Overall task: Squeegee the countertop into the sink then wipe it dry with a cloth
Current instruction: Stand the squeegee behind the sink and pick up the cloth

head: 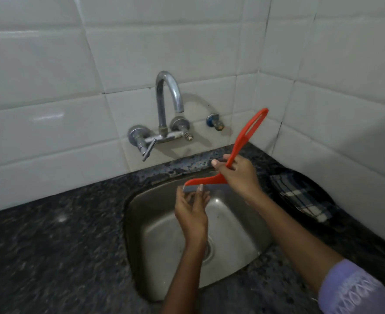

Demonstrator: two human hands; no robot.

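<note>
One squeegee, right hand gripping, left hand pinching.

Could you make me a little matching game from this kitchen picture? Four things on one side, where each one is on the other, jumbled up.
1 squeegee
2 cloth
3 faucet
4 sink

A mounted on the tiled wall
B set into the dark countertop
C held in the right hand over the sink
D lying on the countertop, right of the sink

Pairs: 1-C, 2-D, 3-A, 4-B.
</note>
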